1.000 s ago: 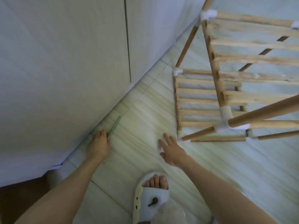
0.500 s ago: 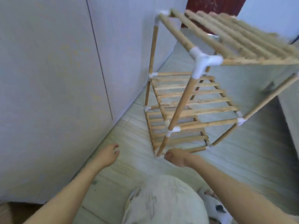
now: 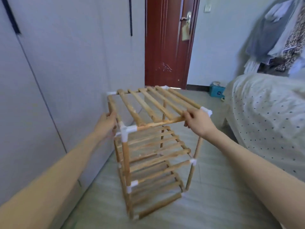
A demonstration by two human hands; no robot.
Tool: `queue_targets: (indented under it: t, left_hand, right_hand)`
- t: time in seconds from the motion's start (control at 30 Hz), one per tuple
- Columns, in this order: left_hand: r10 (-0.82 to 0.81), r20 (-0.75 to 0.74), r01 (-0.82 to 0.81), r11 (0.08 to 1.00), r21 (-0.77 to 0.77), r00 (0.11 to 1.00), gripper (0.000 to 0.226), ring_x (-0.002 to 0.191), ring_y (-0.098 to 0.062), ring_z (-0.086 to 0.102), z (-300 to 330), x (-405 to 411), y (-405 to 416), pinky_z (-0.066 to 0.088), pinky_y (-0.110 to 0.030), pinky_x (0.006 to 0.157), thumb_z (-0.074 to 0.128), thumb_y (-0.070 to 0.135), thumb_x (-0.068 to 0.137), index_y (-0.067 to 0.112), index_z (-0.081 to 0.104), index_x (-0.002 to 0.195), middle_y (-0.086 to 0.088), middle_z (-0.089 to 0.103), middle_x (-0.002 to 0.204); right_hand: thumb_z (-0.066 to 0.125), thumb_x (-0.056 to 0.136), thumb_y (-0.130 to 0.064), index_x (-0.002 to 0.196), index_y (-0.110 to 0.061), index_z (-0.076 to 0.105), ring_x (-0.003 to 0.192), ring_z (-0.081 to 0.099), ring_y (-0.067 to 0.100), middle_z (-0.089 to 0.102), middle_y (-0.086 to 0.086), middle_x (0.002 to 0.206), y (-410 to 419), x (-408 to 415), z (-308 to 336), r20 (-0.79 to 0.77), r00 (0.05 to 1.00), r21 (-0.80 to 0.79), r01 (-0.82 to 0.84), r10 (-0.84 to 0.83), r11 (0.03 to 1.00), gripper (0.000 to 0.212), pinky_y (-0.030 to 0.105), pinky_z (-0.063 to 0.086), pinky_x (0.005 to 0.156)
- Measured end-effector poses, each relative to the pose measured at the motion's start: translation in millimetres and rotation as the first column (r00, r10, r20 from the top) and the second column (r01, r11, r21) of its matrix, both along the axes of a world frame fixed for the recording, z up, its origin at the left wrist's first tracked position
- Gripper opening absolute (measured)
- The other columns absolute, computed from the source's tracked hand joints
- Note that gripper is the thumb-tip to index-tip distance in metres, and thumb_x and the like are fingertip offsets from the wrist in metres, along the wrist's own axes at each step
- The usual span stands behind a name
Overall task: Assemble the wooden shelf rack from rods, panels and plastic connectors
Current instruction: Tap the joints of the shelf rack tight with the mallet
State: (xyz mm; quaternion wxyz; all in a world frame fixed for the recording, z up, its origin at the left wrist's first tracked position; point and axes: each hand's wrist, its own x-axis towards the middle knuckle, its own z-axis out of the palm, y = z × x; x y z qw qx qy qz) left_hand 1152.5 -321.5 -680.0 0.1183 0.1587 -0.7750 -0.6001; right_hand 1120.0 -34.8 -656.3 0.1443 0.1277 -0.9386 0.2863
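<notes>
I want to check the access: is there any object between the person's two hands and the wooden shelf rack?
Nothing visible: the left hand and right hand already hold the top frame of the wooden slatted shelf rack.

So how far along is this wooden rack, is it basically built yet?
Mostly built, it seems: the rack stands upright on the floor with three slatted tiers joined by white connectors. In hand: the left hand grips the top frame's left rod and the right hand its front right corner. No loose parts are in view, so perhaps only checking joints remains.
</notes>
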Motion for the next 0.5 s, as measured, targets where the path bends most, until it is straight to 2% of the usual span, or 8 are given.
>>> queue_targets:
  t: [0.07,0.13,0.2,0.23,0.3,0.37,0.43,0.5]
  left_hand:
    - [0.031,0.044,-0.035,0.994,0.099,0.999,0.028,0.073,-0.022,0.051,18,-35,5,0.048,-0.034,0.068,0.037,0.034,0.099,0.011,0.05,0.111,-0.012,0.049,0.097]
    - [0.071,0.106,-0.088,0.983,0.163,0.992,0.04,0.084,-0.025,0.052,25,-71,8,0.046,-0.036,0.065,0.043,0.031,0.098,0.009,0.04,0.131,-0.01,0.043,0.107]
    - [0.127,0.152,-0.156,0.967,0.201,0.98,0.042,0.095,-0.028,0.051,20,-97,6,0.047,-0.034,0.06,0.049,0.027,0.095,0.008,0.039,0.132,-0.009,0.042,0.11]
    - [0.144,0.159,-0.177,0.959,0.223,0.977,0.037,0.092,-0.027,0.052,16,-105,3,0.049,-0.032,0.055,0.05,0.025,0.095,0.008,0.042,0.127,-0.008,0.044,0.107]
    - [0.157,0.174,-0.199,0.947,0.254,0.972,0.018,0.077,-0.023,0.054,10,-116,-2,0.051,-0.028,0.046,0.05,0.021,0.095,0.01,0.046,0.109,-0.007,0.047,0.093]
    - [0.195,0.214,-0.243,0.944,0.225,0.957,0.011,0.062,-0.019,0.048,12,-122,-4,0.045,-0.027,0.046,0.052,0.018,0.094,0.013,0.045,0.087,-0.005,0.044,0.079]
    - [0.209,0.256,-0.263,0.944,0.199,0.944,0.022,0.054,-0.016,0.038,22,-129,-2,0.034,-0.027,0.05,0.053,0.015,0.093,0.016,0.04,0.075,-0.005,0.039,0.068]
    - [0.193,0.331,-0.272,0.939,0.212,0.924,0.024,0.053,-0.015,0.034,39,-137,2,0.03,-0.026,0.051,0.052,0.013,0.092,0.016,0.039,0.072,-0.004,0.043,0.059]
  right_hand:
    - [0.036,0.096,-0.026,0.083,-0.012,0.061,0.081,0.06,0.032,0.065,0.009,0.079,1,-41,17,-0.127,0.986,0.011,0.114,-0.112,0.993,0.032,0.038,0.048,0.073]
    - [0.035,0.097,-0.03,0.102,-0.012,0.059,0.099,0.056,0.033,0.062,0.013,0.101,0,-88,28,-0.123,0.979,0.112,0.179,-0.165,0.978,0.03,0.04,0.046,0.079]
    - [0.035,0.097,-0.043,0.129,-0.012,0.046,0.119,0.045,0.034,0.048,0.014,0.13,-2,-137,30,0.104,0.97,0.294,0.182,-0.221,0.938,0.045,0.044,0.041,0.094]
    - [0.035,0.096,-0.048,0.133,-0.012,0.041,0.119,0.046,0.034,0.046,0.015,0.133,-1,-158,29,0.264,0.933,0.334,0.15,-0.245,0.931,0.052,0.042,0.041,0.093]
    - [0.037,0.095,-0.05,0.121,-0.012,0.042,0.089,0.058,0.027,0.054,0.014,0.113,0,-187,24,0.565,0.801,0.153,0.137,-0.2,0.979,0.046,0.035,0.048,0.072]
    - [0.041,0.096,-0.042,0.104,-0.008,0.042,0.058,0.045,0.018,0.049,0.009,0.081,1,-200,19,0.672,0.728,-0.081,0.254,-0.136,0.964,0.034,0.027,0.039,0.049]
    - [0.045,0.095,-0.034,0.095,-0.004,0.046,0.05,0.035,0.016,0.041,0.006,0.068,5,-208,21,0.714,0.687,-0.148,0.338,-0.136,0.929,0.03,0.026,0.03,0.044]
    - [0.048,0.095,-0.031,0.096,-0.002,0.049,0.048,0.034,0.015,0.041,0.005,0.067,10,-214,30,0.776,0.62,-0.181,0.396,-0.117,0.9,0.029,0.026,0.03,0.043]
